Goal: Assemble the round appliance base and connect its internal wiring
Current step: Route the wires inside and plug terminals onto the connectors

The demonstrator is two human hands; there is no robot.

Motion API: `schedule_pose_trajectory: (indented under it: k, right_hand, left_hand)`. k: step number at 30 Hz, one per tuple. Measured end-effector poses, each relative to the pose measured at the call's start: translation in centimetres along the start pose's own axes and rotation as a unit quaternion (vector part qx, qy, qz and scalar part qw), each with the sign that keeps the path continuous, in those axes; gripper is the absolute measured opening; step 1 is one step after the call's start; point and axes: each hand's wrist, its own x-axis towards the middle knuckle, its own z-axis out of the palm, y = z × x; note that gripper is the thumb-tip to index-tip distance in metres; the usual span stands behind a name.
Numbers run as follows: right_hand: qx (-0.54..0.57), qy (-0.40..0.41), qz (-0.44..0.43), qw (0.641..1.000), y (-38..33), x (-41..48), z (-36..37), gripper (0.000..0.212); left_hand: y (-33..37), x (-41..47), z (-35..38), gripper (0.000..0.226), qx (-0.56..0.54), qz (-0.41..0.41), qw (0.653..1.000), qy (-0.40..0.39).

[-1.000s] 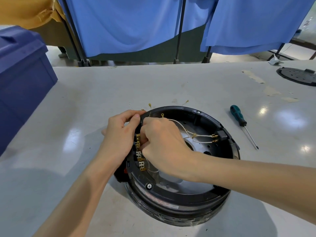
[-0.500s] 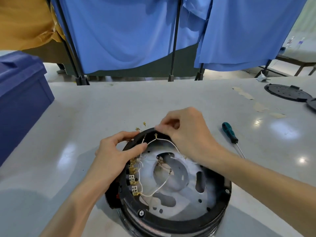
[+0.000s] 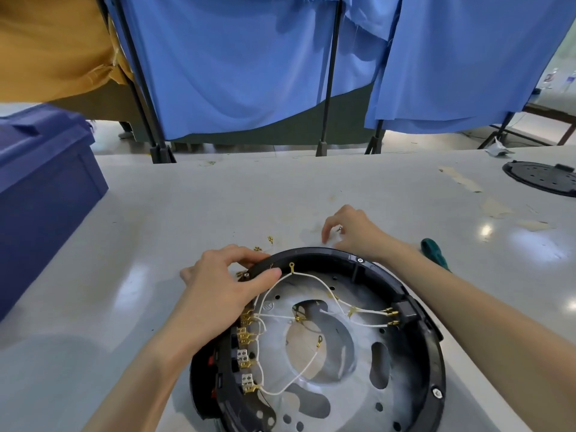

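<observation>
Right hand (image 3: 352, 233) off round base (image 3: 433, 353); now over table (image 3: 156, 213) just beyond base's far rim, toward table's far edge. Fingers curled down beside small metal piece (image 3: 339, 228); held or not, cannot tell. White wire (image 3: 314, 280) with ring terminal (image 3: 291, 265) released, resting at far inner rim. Right forearm now covers part of screwdriver (image 3: 434, 249).

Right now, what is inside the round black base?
White wires, brass terminals along the left wall and a perforated metal plate. The left hand, holding the rim, hides the upper-left part.
</observation>
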Motion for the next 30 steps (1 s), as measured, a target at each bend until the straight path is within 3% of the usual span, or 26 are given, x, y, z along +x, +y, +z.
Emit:
schedule_pose_trajectory:
  k: [2,9,14,18,22,24,27,30]
  right_hand:
    - [-0.006,-0.002,-0.003,1.000,0.2,0.4,0.1,0.011]
    - [-0.050,-0.001,-0.016,0.999,1.6,1.3,1.1,0.004]
    - [-0.069,0.057,0.040,0.995,2.4,1.2,1.5,0.012]
    - [0.049,0.080,0.073,0.993,2.4,0.3,0.5,0.019]
    - [0.143,0.076,0.034,0.986,1.1,-1.1,-1.1,0.024]
    - [0.246,0.085,-0.011,0.965,0.2,-2.2,-1.9,0.021]
    - [0.345,0.110,-0.061,0.930,-1.3,-3.5,-2.9,0.016]
    - [0.404,0.106,-0.102,0.903,-3.0,-4.3,-3.8,0.014]
  left_hand:
    - [-0.3,0.1,0.0,0.019,-0.009,-0.006,1.000,-0.008]
    - [-0.2,0.1,0.1,0.014,-0.011,-0.001,1.000,-0.011]
    - [-0.1,0.1,0.1,0.014,-0.014,-0.003,1.000,-0.008]
    - [-0.1,0.1,0.1,0.016,-0.004,-0.004,1.000,-0.010]
    - [0.2,0.1,0.0,0.023,-0.002,0.008,1.000,-0.002]
    - [0.5,0.2,-0.1,0.032,-0.004,0.023,1.000,0.001]
    - [1.3,0.4,-0.5,0.028,-0.005,0.049,0.999,0.010]
    - [2.3,0.6,-0.8,0.058,-0.016,0.082,0.996,0.018]
